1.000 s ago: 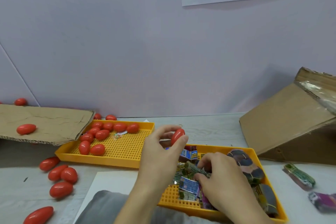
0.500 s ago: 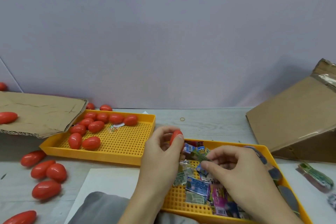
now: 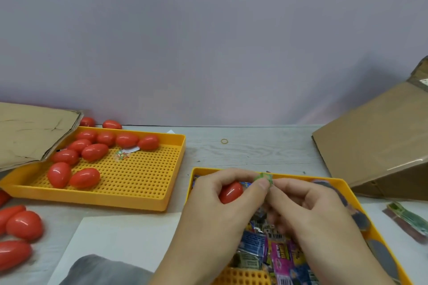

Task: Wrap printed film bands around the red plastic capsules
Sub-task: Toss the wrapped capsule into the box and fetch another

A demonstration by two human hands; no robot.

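Observation:
My left hand grips a red capsule in its curled fingers above the right yellow tray. Its thumb and the fingers of my right hand together pinch a small green printed film band just right of the capsule. Under both hands the tray holds a heap of printed film bands in blue, pink and grey. A second yellow tray to the left holds several bare red capsules.
Loose red capsules lie on the table at the left edge. A flat cardboard sheet overlaps the left tray's far corner. A tilted cardboard box stands at right, with a bundle of bands near it. A rubber band lies farther back.
My right hand lifted a green band out of the tray and brought it up to the capsule. My left hand stayed over the tray. The camera tilted downward.

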